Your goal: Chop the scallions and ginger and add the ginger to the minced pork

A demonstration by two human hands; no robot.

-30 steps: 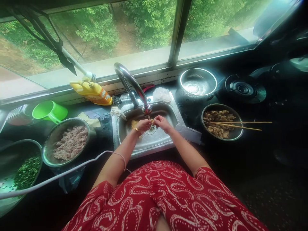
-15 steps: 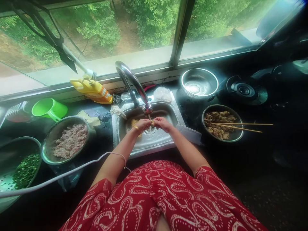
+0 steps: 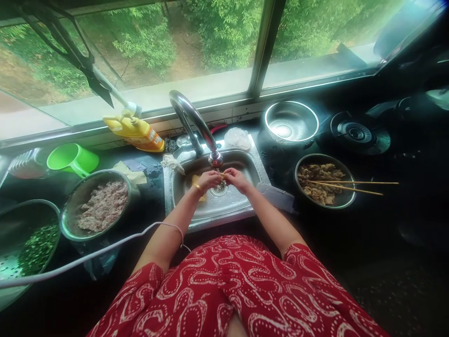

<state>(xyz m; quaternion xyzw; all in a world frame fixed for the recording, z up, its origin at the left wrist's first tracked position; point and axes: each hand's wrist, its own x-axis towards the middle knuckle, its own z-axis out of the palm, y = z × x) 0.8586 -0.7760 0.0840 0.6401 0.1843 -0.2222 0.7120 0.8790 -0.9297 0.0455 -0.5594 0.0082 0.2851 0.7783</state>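
Over the steel sink, my left hand and my right hand meet fingertip to fingertip just below the tap's spout. Both are closed, pinching a small yellowish piece between them; its kind is too small to make out. Water from the spout runs down at the fingers. A gold bangle circles my left wrist. Behind that hand, a yellowish-brown thing lies in the basin, partly hidden.
Left stand a bowl of minced meat, a bowl of chopped greens, a green jug and a yellow bottle. Right are a steel colander and a bowl of brown food with chopsticks. A white cable crosses my left arm.
Both hands stay together under the tap, with only slight finger movement around the small piece. The bowls and other things have not moved.
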